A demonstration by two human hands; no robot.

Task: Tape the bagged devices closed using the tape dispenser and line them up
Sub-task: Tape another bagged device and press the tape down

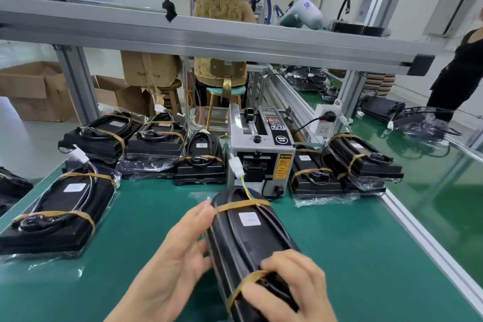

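Between both hands, low and centre on green bench mat [352, 256]: black bagged device [245, 238], long axis running from near edge away toward tape dispenser [261, 154], far end tipped slightly left, label side up. Brown tape band [243, 205] across far end, second brown band [245, 286] across near end. White connector [236, 165] on coloured wires sticking up past far end, just in front of dispenser mouth.

Left hand [177, 256]: fingers straight and spread, palm against left flank of device, fingertips reaching up by far tape band. Flat contact, no curl round anything.

Right hand [290, 287]: fingers curled over near end of device, clamped on top of it at near tape band, thumb side hard to make out.

Beyond fingertips, left of dispenser: row of taped devices [156, 138] side by side along bench back edge. Left of left hand: one more taped device [62, 212] lying lengthwise, bag film loose around it. Right of dispenser, beyond right hand: two further taped devices [347, 167], partly overlapping.

Near end of held device cut off by frame bottom; underside and bag opening hidden. Clear bag film on held device barely discernible. Dispenser tape outlet partly blocked by connector.
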